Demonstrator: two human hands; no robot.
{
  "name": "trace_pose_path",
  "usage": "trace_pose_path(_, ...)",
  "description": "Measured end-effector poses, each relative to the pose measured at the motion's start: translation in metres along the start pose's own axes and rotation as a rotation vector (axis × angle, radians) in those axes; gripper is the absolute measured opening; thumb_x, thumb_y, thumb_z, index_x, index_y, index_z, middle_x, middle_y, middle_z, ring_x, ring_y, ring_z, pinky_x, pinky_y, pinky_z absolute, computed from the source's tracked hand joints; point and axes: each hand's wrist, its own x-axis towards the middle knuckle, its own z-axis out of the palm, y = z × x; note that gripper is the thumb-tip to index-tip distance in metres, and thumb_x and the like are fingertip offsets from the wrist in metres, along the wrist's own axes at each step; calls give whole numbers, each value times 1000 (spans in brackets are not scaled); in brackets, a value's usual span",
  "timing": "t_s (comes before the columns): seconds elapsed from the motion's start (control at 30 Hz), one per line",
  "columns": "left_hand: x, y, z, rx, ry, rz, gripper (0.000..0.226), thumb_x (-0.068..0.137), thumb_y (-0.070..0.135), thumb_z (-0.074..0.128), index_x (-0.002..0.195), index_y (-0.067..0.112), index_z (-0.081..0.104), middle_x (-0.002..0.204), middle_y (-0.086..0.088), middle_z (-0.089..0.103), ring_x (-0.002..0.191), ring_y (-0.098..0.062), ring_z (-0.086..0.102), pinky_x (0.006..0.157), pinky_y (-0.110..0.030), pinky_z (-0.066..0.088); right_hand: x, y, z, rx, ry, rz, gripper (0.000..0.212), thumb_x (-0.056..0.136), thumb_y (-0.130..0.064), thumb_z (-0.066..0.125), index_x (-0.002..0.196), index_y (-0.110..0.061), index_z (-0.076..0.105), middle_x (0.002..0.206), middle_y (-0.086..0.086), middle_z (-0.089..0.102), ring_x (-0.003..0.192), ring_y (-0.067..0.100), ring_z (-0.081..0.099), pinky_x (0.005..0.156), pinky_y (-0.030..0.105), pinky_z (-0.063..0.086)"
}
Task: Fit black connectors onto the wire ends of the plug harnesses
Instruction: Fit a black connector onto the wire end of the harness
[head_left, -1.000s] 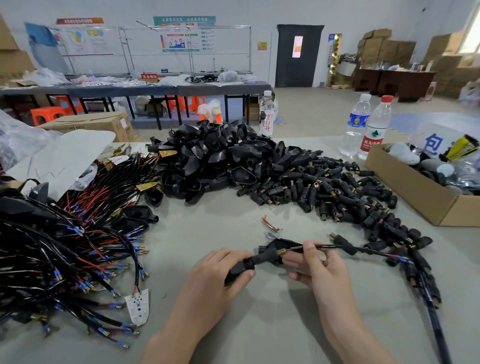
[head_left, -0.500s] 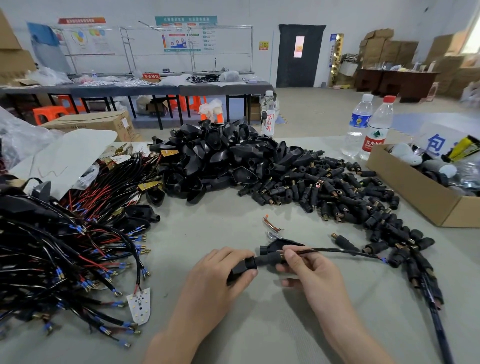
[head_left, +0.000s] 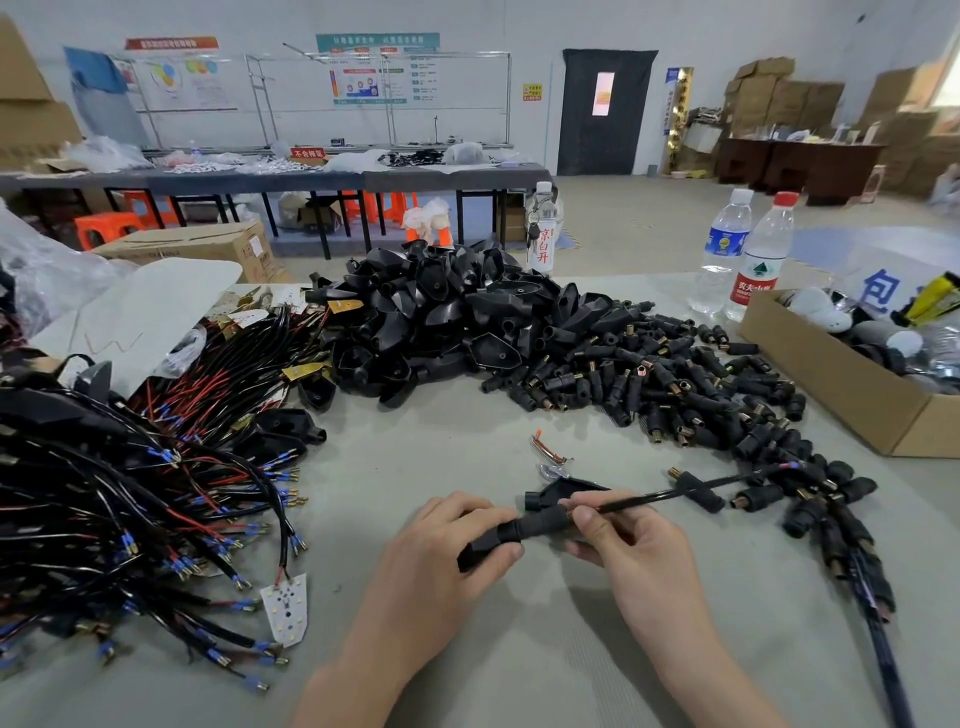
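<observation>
My left grip (head_left: 447, 566) is curling around a black connector (head_left: 540, 521) while my right grip (head_left: 639, 551) is pinching the wire (head_left: 639, 498) at the connector's end, both over a bare patch of grey desk (head_left: 519, 654). That patch is lying between the tangled plug harnesses (head_left: 156, 493) on my left and the heap of loose connectors (head_left: 675, 384) trailing down my right. A cardboard box (head_left: 841, 384) is sitting at the far right, and a long desk (head_left: 260, 179) is standing across the room.

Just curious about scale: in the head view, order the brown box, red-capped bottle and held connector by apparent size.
1. brown box
2-3. red-capped bottle and held connector: alike in length; connector is nearer, so unranked.
</observation>
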Motion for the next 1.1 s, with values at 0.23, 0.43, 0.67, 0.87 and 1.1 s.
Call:
trace_pose_path(0.23,2,-4,2,-94,-46,-65,16,90,41,68,106,42,66,108,27,58,107,-5,53,91,-23,42,-3,-1,2,-13,-43,-40,17,92,3,62,90,-8,76,93,3,78,89,16,74,73,17,56)
trace_pose_path(0.43,3,-2,2,-159,-37,-68,18,87,46,64,105,46,62,106,24,60,105,-7,57,88,-24,43,-3,-5,0,132,-41,32,14,92,5,60,91,-3,72,98,8,77,96,19,73,72,18,57)
trace_pose_path(0.67,4,-2,-1,-171,-42,-56,20,85,54,58,104,47,61,107,24,60,104,-7,58,88,-22,43,-5,-9,-1,173,-122,-4,12,92,8,58,94,1,68,103,9,76,99,20,73,76,18,56)
trace_pose_path(0.87,4,3,-3,-280,-11,-81,16,87,41,69,102,42,68,106,20,64,104,-8,62,87,-19,44,-2,-12,-3,207,-153,-5,15,93,10,54,93,-1,65,104,9,76,102,19,72,78,18,56)
trace_pose_path(1.1,6,10,-7,-361,7,-117,20,87,24,76,106,30,74,104,16,67,103,-9,63,87,-16,44,-2,-14,-3,203,-161,-41,17,93,12,52,98,2,63,103,11,76,101,19,72,78,17,55)
